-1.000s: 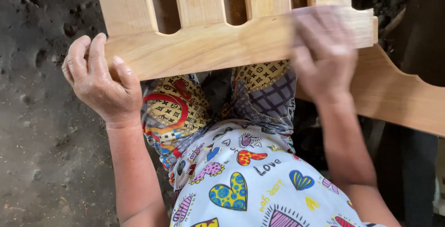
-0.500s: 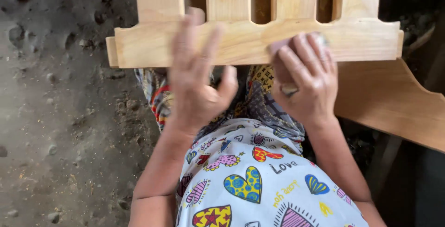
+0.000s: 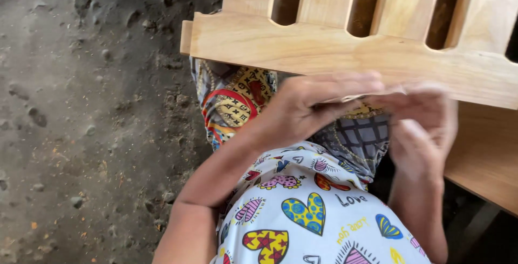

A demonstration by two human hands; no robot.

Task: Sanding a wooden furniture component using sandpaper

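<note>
A pale wooden frame with upright slats and a scalloped bottom rail [image 3: 324,48] lies across my lap. Both hands have met just below that rail, in front of my patterned clothes. My left hand [image 3: 313,102] reaches in from the left and pinches the edge of a thin pale sheet [image 3: 367,96], perhaps sandpaper. The other side of the sheet is held by my right hand [image 3: 421,129], which is blurred with its fingers curled. Neither hand touches the frame.
A second wooden board [image 3: 485,156] slopes away under the frame at the right. The left half of the view is rough dirt ground [image 3: 81,134] strewn with small stones and sawdust. My shirt printed with hearts [image 3: 307,215] fills the bottom middle.
Both hands have come off the bottom rail and drawn together below it around the thin sheet. The frame now sits further right and higher in view.
</note>
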